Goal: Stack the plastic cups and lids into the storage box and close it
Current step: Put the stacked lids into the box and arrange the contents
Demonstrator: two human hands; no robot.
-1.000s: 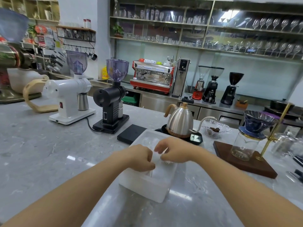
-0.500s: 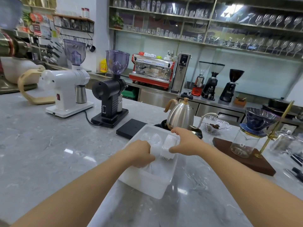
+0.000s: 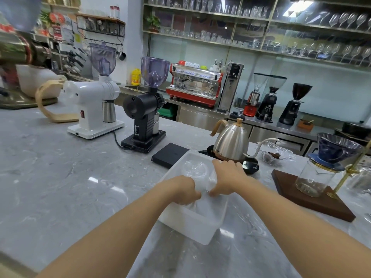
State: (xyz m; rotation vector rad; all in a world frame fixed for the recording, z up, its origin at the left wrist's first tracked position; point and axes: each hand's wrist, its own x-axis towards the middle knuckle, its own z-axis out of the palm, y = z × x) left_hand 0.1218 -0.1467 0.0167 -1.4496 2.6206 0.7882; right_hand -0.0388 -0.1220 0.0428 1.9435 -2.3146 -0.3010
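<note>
Both my hands are inside the translucent white storage box [image 3: 192,223] at centre frame, on the grey marble bench [image 3: 60,177]. My left hand [image 3: 180,189] is curled, fingers pinching the near end of a clear plastic piece; my right hand [image 3: 226,177] curls over its right side, fingertips pressed down beside the left. What they hold reads as clear plastic cups [image 3: 197,173] lying on their side, the long axis running from lower centre towards the upper centre of the frame, a round end facing away from me. How many cups are nested I cannot tell; clear plastic against white walls blurs the edges. My fingertips and the box floor beneath them are hidden by my knuckles. Lids I cannot make out.

The box's long axis runs the same way, its near corner towards lower centre. Its far rim lies just beside a black scale [image 3: 170,154] and a steel gooseneck kettle [image 3: 230,141]. At right stands a glass server with a blue dripper [image 3: 337,149] on a dark wooden base [image 3: 313,201]; its brass stand is cut off by the right edge. At left are a white grinder [image 3: 94,101] and a black grinder [image 3: 146,109].
</note>
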